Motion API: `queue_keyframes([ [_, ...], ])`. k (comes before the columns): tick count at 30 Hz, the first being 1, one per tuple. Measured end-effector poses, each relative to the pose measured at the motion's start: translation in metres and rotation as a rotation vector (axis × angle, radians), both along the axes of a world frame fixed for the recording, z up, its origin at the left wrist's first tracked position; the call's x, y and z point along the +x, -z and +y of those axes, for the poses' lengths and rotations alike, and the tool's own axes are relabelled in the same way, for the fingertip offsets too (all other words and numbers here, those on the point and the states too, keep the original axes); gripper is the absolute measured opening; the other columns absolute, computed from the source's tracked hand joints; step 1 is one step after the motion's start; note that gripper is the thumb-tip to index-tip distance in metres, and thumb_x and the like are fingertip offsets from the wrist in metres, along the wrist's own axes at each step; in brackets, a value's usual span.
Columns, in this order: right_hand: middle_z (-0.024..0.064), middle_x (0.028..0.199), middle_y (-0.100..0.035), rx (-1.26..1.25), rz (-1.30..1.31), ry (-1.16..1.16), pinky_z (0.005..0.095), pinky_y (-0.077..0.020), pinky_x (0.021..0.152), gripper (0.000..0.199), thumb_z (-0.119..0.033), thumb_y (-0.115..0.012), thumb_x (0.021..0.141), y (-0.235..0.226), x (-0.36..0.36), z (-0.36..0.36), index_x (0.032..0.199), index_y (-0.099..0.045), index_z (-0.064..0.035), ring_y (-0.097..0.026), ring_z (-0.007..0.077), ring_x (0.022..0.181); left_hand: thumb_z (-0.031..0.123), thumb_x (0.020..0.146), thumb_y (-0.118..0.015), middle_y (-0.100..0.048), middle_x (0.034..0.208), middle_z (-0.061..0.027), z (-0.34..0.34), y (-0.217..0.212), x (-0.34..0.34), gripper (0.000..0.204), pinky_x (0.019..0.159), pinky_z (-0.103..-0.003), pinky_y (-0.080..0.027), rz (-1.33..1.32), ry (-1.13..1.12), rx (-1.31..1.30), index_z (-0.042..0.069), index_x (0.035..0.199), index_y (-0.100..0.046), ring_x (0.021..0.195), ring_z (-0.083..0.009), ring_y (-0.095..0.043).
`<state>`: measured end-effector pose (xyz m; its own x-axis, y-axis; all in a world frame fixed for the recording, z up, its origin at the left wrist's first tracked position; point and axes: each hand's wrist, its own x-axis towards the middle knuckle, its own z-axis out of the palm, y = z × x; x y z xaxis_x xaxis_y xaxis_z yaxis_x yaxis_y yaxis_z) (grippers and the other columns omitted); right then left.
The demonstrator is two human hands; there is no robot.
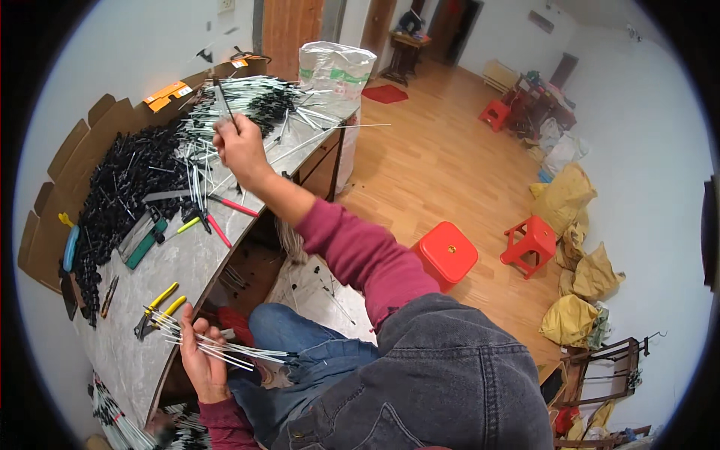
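My left hand (204, 358), low above the table's near edge, holds a loose bundle of thin white rods (238, 350) with black tips, which point to the right over my knee. My right hand (241, 150) reaches out across the table, its fingers pinched on a thin dark-and-white rod (223, 103) that is blurred and points upward. Behind it lies a thick pile of white rods (240, 96) with black ends. To the left of my right hand is a big heap of small black parts (127, 180). Yellow-handled pliers (159, 309) lie beside my left hand.
Red-handled pliers (234, 205), a green-edged case (142, 240) and a blue-handled tool (71, 247) lie on the grey tabletop (187, 262). Cardboard (71, 154) lines its back. Two red stools (450, 251) stand on the wooden floor; yellow sacks (562, 191) lean along the right wall.
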<state>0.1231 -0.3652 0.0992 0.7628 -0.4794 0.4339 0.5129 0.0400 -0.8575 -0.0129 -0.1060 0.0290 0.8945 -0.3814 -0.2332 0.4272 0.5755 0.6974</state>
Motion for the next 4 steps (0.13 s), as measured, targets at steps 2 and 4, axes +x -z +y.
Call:
queue_keyframes([
  [2,0.0013,0.058,-0.048,0.131,0.047,-0.129,0.0203,-0.0346,0.039,0.017,-0.021,-0.046,0.083,0.007,-0.028,0.028,0.085,-0.05,-0.0049,-0.041,0.0083,0.043,0.026,0.089,-0.04,-0.057,0.096,-0.0034,0.004,0.004,0.0,0.033,0.061,-0.024,-0.047,-0.028,0.007,0.017,0.014,0.119,-0.042,0.077,-0.0135,-0.058],
  [4,0.0004,0.058,-0.048,0.262,0.093,-0.239,0.0184,-0.0326,0.038,0.019,-0.023,-0.045,0.085,0.014,-0.045,0.041,0.094,-0.049,-0.0067,-0.04,0.0076,0.042,0.028,0.089,-0.04,-0.051,0.107,-0.0063,-0.001,0.003,0.003,0.036,0.068,-0.027,-0.047,-0.045,-0.033,0.042,0.013,0.122,-0.038,0.086,-0.0176,-0.055],
])
